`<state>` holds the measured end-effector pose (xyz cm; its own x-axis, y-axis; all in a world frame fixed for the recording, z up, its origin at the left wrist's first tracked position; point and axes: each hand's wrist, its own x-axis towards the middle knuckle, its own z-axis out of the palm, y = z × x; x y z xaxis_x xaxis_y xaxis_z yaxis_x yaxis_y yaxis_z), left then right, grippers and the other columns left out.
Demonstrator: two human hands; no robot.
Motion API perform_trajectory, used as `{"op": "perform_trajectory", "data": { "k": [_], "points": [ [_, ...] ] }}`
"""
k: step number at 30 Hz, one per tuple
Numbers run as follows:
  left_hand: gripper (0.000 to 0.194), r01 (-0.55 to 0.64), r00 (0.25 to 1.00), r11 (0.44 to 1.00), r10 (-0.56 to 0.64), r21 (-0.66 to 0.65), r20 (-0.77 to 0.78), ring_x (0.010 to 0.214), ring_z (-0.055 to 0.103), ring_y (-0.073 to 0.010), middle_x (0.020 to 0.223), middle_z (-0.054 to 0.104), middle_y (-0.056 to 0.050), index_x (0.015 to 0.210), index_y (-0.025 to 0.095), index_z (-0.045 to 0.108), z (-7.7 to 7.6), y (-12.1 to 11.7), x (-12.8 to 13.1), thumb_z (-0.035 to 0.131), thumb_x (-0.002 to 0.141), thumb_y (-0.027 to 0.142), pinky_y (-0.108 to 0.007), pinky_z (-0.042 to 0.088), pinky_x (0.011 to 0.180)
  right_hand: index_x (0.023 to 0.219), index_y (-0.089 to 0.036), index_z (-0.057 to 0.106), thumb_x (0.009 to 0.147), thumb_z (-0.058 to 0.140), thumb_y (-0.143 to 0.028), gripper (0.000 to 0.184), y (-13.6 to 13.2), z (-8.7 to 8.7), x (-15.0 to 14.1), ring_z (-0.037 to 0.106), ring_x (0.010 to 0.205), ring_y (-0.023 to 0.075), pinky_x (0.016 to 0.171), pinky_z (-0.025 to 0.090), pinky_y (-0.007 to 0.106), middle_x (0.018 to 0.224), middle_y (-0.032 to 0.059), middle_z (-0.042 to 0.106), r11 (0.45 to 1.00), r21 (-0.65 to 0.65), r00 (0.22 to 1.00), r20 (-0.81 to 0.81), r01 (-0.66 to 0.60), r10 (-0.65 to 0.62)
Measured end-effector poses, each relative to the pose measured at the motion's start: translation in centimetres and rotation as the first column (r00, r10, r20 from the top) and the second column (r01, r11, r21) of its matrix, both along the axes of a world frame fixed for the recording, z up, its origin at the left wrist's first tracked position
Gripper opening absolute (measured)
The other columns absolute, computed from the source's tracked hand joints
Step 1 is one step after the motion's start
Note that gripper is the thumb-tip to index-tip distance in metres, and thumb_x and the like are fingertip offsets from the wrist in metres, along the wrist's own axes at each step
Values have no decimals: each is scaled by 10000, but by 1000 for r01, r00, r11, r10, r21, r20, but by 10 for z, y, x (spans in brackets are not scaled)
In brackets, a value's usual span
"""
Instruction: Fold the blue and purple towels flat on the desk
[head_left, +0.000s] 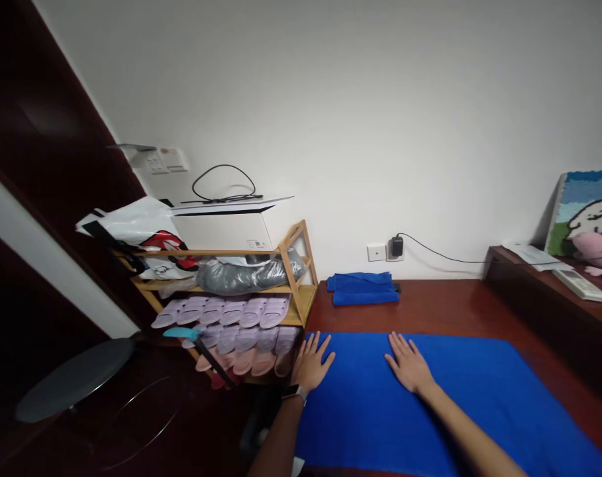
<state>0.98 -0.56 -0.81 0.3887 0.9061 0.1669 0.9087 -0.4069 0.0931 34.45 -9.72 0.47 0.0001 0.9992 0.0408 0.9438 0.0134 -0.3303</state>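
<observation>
A large blue cloth [380, 424] lies spread over the reddish-brown wooden table [450, 305]. My left hand [311, 364] rests flat near its far left corner, fingers apart, with a watch band on the wrist. On the far edge of the cloth lies my right hand [408, 363], palm down and fingers spread. Neither hand holds anything. Beyond them, against the wall, sits a folded blue cloth [365, 290].
Left of the table stands a wooden rack [301, 265] with several lilac slippers [241, 311] and a white box [226, 228] on top. A round stool [77, 377] stands farther left. A black plug [397, 246] trails its cable toward a raised ledge [534, 285] at right.
</observation>
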Motion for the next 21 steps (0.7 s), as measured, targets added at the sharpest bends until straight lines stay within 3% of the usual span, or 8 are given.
{"op": "perform_trajectory", "data": {
  "k": [3, 6, 9, 11, 17, 19, 21],
  "points": [
    [600, -3, 1000, 999, 2, 34, 16, 1574, 280, -308, 1706, 327, -62, 1604, 346, 410, -6, 1, -1, 421, 1052, 581, -532, 243, 1273, 1649, -143, 302, 985, 225, -588, 803, -18, -15, 95, 200, 1595, 254, 1306, 152, 501, 1704, 86, 269, 983, -58, 983, 76, 172, -168],
    [597, -5, 1000, 999, 4, 48, 16, 1568, 296, -317, 1700, 343, -58, 1597, 351, 424, -8, 3, 1, 430, 1047, 582, -539, 241, 1273, 1662, -108, 244, 971, 141, -544, 824, -48, -29, 207, 156, 1601, 260, 1309, 158, 503, 1723, 93, 232, 904, -108, 905, 160, 414, -395],
    [599, -2, 1000, 998, 2, 56, -2, 1561, 311, -324, 1692, 363, -68, 1595, 341, 430, -8, 5, 3, 429, 1045, 577, -542, 249, 1267, 1666, -98, 223, 954, 145, -546, 845, -73, -40, 279, 134, 1604, 262, 1311, 161, 490, 1730, 106, 221, 859, -105, 861, 163, 502, -483],
    [601, 1, 1000, 998, 0, 58, -29, 1555, 324, -327, 1685, 376, -79, 1595, 329, 432, -7, 7, 3, 424, 1045, 569, -539, 260, 1261, 1668, -89, 204, 957, 122, -555, 854, -81, -42, 294, 122, 1608, 255, 1315, 146, 468, 1738, 108, 205, 853, -94, 854, 155, 513, -497],
    [609, -22, 997, 999, 25, 37, -73, 1541, 351, -336, 1647, 442, -105, 1583, 264, 456, 12, 6, 10, 380, 1043, 536, -546, 274, 1252, 1653, -113, 273, 977, 168, -609, 845, -77, -42, 287, 146, 1611, 282, 1312, 116, 470, 1740, 155, 188, 841, -71, 843, 108, 536, -527],
    [610, -39, 999, 996, 42, 84, -25, 1547, 334, -339, 1634, 453, -135, 1581, 196, 448, 25, -4, 30, 342, 1051, 478, -551, 269, 1255, 1646, -162, 311, 966, 235, -662, 848, -76, -42, 294, 164, 1609, 281, 1310, 129, 475, 1733, 139, 234, 842, -58, 844, 27, 537, -536],
    [579, -41, 997, 987, 30, 155, 72, 1532, 353, -340, 1601, 486, -160, 1537, 147, 492, 38, -27, 69, 314, 1052, 407, -546, 286, 1250, 1633, -204, 351, 958, 260, -685, 834, -74, -44, 307, 198, 1603, 260, 1307, 158, 466, 1722, 107, 283, 844, -58, 839, -96, 532, -536]
  ]
}}
